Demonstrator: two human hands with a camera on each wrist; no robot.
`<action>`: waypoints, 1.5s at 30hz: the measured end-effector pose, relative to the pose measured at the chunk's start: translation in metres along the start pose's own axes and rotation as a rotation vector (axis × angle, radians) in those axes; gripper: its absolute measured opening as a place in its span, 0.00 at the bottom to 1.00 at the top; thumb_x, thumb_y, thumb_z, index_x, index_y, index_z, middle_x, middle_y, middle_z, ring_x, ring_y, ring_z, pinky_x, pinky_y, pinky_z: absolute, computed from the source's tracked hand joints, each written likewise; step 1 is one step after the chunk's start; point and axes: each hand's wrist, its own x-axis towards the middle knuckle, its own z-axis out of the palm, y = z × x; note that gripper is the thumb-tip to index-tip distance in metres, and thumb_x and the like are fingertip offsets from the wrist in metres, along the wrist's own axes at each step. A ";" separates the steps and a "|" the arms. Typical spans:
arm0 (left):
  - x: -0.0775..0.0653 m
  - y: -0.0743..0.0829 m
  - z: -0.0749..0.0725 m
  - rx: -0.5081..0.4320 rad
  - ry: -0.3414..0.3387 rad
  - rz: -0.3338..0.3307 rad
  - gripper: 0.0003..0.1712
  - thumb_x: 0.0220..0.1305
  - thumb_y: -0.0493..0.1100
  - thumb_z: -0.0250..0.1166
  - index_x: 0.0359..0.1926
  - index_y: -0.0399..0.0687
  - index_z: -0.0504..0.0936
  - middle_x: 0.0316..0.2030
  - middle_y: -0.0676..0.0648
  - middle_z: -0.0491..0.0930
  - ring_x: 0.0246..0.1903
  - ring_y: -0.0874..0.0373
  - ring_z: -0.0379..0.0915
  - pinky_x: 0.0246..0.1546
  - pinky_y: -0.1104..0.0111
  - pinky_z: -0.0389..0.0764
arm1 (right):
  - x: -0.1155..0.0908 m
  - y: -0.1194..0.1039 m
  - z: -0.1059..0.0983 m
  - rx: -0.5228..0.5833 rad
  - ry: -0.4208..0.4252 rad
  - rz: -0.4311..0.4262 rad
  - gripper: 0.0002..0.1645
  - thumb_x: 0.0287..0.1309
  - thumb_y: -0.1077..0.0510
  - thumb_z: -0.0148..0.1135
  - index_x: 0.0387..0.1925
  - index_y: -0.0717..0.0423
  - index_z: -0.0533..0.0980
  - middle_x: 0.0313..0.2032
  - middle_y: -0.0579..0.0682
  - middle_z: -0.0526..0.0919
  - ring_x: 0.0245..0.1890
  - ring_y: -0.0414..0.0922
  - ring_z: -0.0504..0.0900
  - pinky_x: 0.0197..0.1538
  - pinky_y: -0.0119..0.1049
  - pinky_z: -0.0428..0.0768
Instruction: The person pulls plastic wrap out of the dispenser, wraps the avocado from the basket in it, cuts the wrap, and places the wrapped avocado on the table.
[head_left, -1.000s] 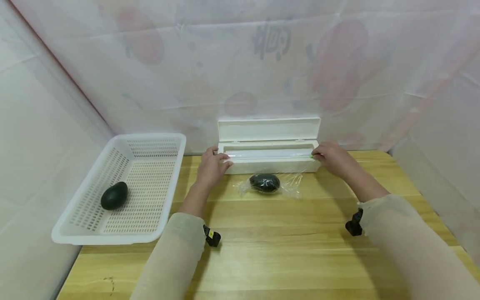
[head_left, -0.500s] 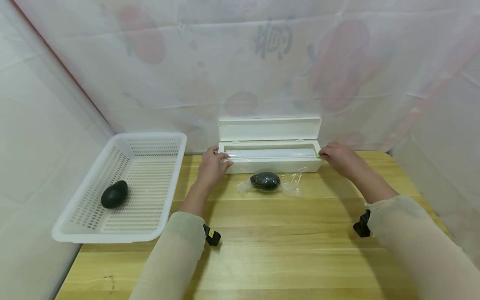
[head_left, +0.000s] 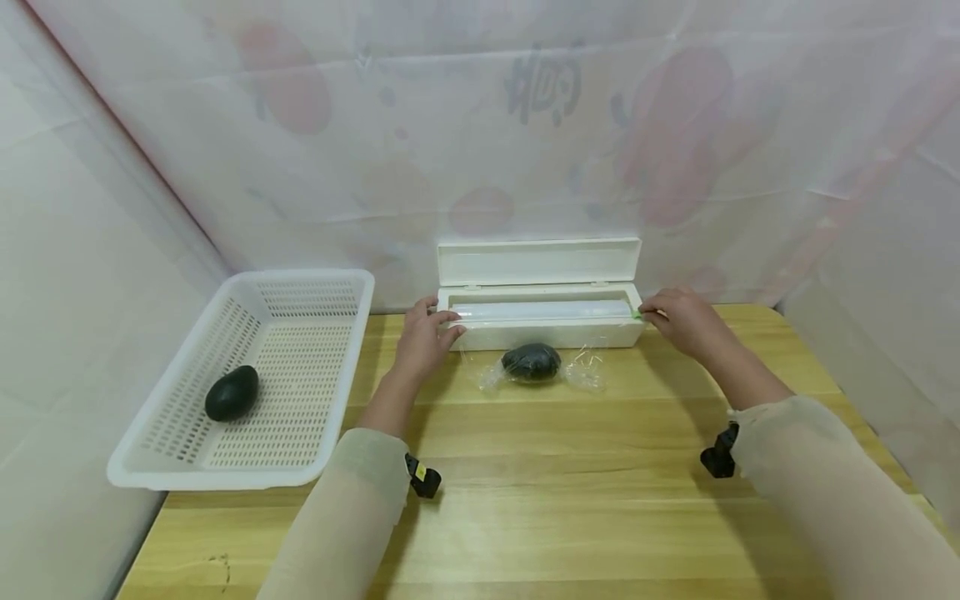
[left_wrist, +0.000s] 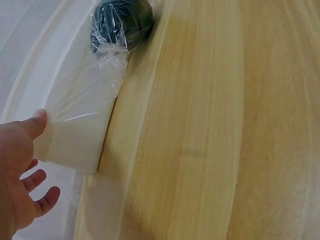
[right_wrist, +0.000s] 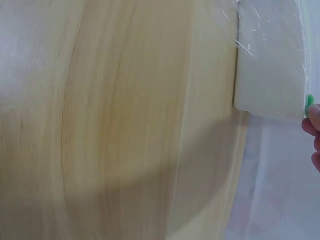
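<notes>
A white cling film box [head_left: 543, 335] stands with its lid raised, a film roll [head_left: 540, 310] inside. My left hand [head_left: 422, 340] holds the box's left end, thumb at the front edge. My right hand [head_left: 684, 321] pinches a small green slide cutter [head_left: 637, 314] at the right end of the front rim; the right wrist view shows the cutter [right_wrist: 310, 101] at the fingertips. A dark green avocado [head_left: 531, 362], wrapped in clear cling film [head_left: 583, 375], lies before the box. In the left wrist view, film stretches from the wrapped avocado [left_wrist: 125, 22] over the box front.
At left, a white perforated basket [head_left: 318, 367] holds another avocado [head_left: 232, 393], which has no visible wrapping. Behind the box hangs a pale printed curtain [head_left: 480, 142]. The wooden table [head_left: 570, 492] stretches toward me between the forearms.
My right hand has moved slightly right along the front rim with the green slide cutter, up to the box's right end. My left hand has stayed on the box.
</notes>
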 end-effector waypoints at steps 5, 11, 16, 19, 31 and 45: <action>0.001 -0.003 0.001 -0.003 0.009 0.005 0.20 0.67 0.53 0.64 0.57 0.53 0.82 0.72 0.45 0.59 0.71 0.45 0.54 0.63 0.50 0.71 | 0.003 -0.001 0.005 -0.020 0.030 -0.014 0.09 0.62 0.66 0.62 0.42 0.66 0.83 0.40 0.63 0.85 0.43 0.60 0.79 0.52 0.57 0.74; 0.002 -0.007 0.002 -0.023 0.007 0.018 0.28 0.67 0.52 0.64 0.65 0.52 0.74 0.72 0.43 0.60 0.72 0.43 0.53 0.67 0.49 0.66 | 0.001 -0.007 0.013 -0.068 0.089 -0.009 0.14 0.62 0.62 0.62 0.46 0.67 0.81 0.42 0.64 0.84 0.44 0.62 0.76 0.52 0.58 0.73; 0.003 -0.011 0.004 -0.036 0.011 0.025 0.34 0.67 0.53 0.64 0.70 0.52 0.67 0.71 0.43 0.60 0.71 0.44 0.54 0.67 0.50 0.67 | 0.004 -0.014 0.030 -0.135 0.308 -0.153 0.20 0.53 0.58 0.70 0.45 0.65 0.81 0.40 0.62 0.81 0.42 0.61 0.77 0.48 0.57 0.75; 0.005 -0.012 0.005 -0.049 0.027 0.017 0.35 0.66 0.53 0.65 0.71 0.52 0.66 0.71 0.43 0.60 0.70 0.44 0.55 0.66 0.50 0.68 | 0.010 -0.022 0.043 -0.170 0.388 -0.270 0.21 0.48 0.55 0.75 0.43 0.62 0.82 0.38 0.60 0.81 0.39 0.58 0.77 0.43 0.54 0.77; 0.006 -0.010 0.012 -0.072 0.128 -0.044 0.37 0.62 0.54 0.69 0.69 0.52 0.67 0.63 0.43 0.64 0.63 0.46 0.62 0.57 0.53 0.75 | 0.023 -0.059 0.079 -0.160 0.440 -0.331 0.17 0.48 0.58 0.76 0.42 0.54 0.83 0.37 0.54 0.82 0.36 0.54 0.76 0.34 0.46 0.73; 0.004 -0.010 0.014 0.011 0.135 -0.016 0.18 0.63 0.55 0.68 0.40 0.47 0.74 0.45 0.47 0.72 0.42 0.52 0.69 0.37 0.62 0.74 | 0.030 -0.074 0.089 -0.084 0.502 -0.195 0.01 0.56 0.63 0.68 0.30 0.55 0.84 0.32 0.51 0.81 0.34 0.52 0.74 0.35 0.49 0.72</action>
